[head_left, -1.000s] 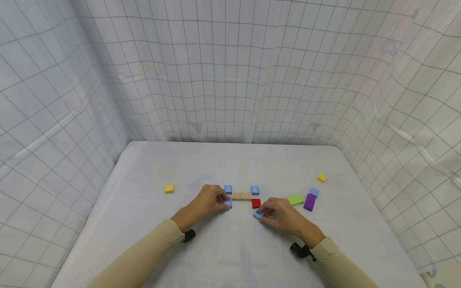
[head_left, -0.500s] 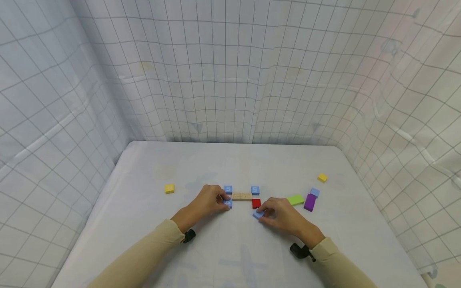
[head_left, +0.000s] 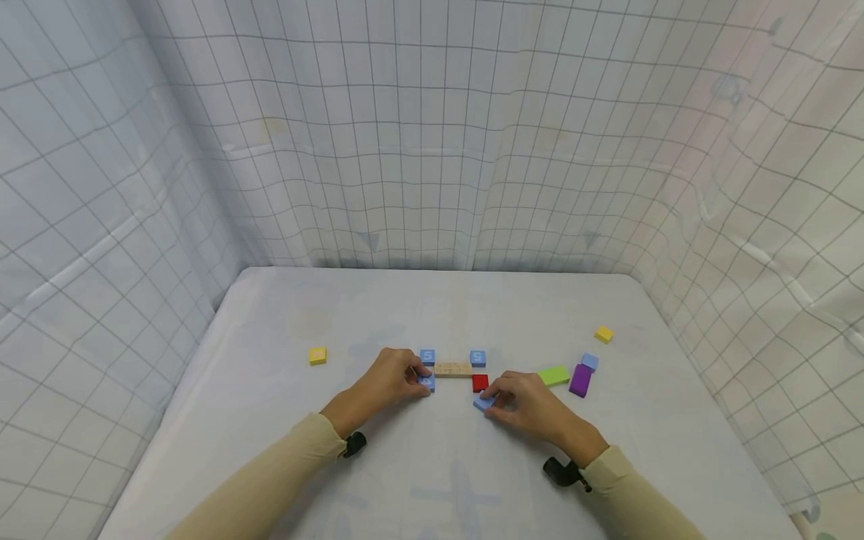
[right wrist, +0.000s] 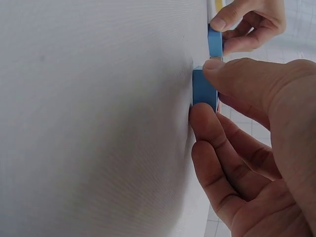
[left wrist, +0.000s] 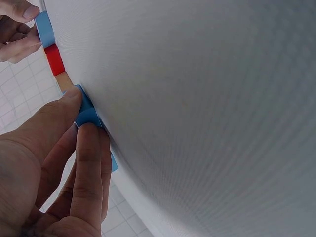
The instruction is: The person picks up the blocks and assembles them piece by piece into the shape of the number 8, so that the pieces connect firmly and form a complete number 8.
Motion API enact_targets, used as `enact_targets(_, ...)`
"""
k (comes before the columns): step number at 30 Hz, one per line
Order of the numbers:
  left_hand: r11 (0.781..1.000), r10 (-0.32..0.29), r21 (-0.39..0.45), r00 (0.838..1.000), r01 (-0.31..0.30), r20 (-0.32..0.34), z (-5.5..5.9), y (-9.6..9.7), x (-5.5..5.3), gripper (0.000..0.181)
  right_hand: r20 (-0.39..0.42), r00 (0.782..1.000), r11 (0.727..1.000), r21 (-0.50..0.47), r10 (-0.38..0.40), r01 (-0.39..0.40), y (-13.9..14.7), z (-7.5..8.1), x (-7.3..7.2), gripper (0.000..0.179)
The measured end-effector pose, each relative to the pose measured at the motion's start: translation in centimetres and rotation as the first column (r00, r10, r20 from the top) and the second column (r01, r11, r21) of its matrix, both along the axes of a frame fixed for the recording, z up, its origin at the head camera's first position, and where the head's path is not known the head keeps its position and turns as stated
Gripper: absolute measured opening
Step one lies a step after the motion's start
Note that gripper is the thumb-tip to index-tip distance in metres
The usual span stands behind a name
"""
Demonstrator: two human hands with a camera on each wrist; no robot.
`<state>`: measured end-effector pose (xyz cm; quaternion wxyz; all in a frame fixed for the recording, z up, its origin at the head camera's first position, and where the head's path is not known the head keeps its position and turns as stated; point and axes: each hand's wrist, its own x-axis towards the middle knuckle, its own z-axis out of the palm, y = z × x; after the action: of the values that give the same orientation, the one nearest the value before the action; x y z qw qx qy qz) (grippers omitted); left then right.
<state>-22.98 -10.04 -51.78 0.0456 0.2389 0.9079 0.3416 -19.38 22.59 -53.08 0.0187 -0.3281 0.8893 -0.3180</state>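
Note:
My left hand (head_left: 394,375) pinches a small blue number tile (head_left: 426,383) at the left end of a plain wooden block (head_left: 453,370). Between thumb and fingers of my right hand (head_left: 523,403) is another blue tile (head_left: 483,403), turned at an angle just in front of a red block (head_left: 480,382). That red block lies by the right end of the wooden one. Behind them sit two blue tiles marked 5, one on the left (head_left: 427,356) and one on the right (head_left: 478,358). In the right wrist view the held blue tile (right wrist: 204,88) shows its side.
Right of my right hand lie a lime green block (head_left: 554,376), a purple block (head_left: 580,380) and a blue tile (head_left: 590,362) touching it. One yellow tile (head_left: 604,334) is farther back right, another yellow tile (head_left: 318,355) at left. Gridded curtains (head_left: 432,150) enclose the white table (head_left: 432,480).

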Motion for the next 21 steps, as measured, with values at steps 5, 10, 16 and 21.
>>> enact_targets(5,1.0,0.003,-0.002,1.0,-0.003,0.01,0.13,0.03,0.0,0.023,-0.006,1.0,1.0,-0.004,-0.002,0.002,-0.02,-0.03,-0.01,0.021)
enact_targets(10,1.0,-0.005,-0.001,1.0,0.005,0.002,0.08,0.02,-0.07,0.023,-0.001,1.0,1.0,0.0,-0.01,0.01,-0.03,-0.02,0.03,0.021)
enact_targets(16,1.0,-0.003,-0.011,1.0,0.003,0.005,0.01,0.02,-0.11,0.023,-0.018,1.0,1.0,-0.004,-0.002,0.002,-0.05,0.03,0.08,0.022)
enact_targets(21,1.0,-0.001,-0.012,1.0,0.001,0.012,0.09,0.06,-0.1,0.023,-0.021,1.0,1.0,-0.005,-0.002,0.001,-0.1,0.12,0.13,0.022)
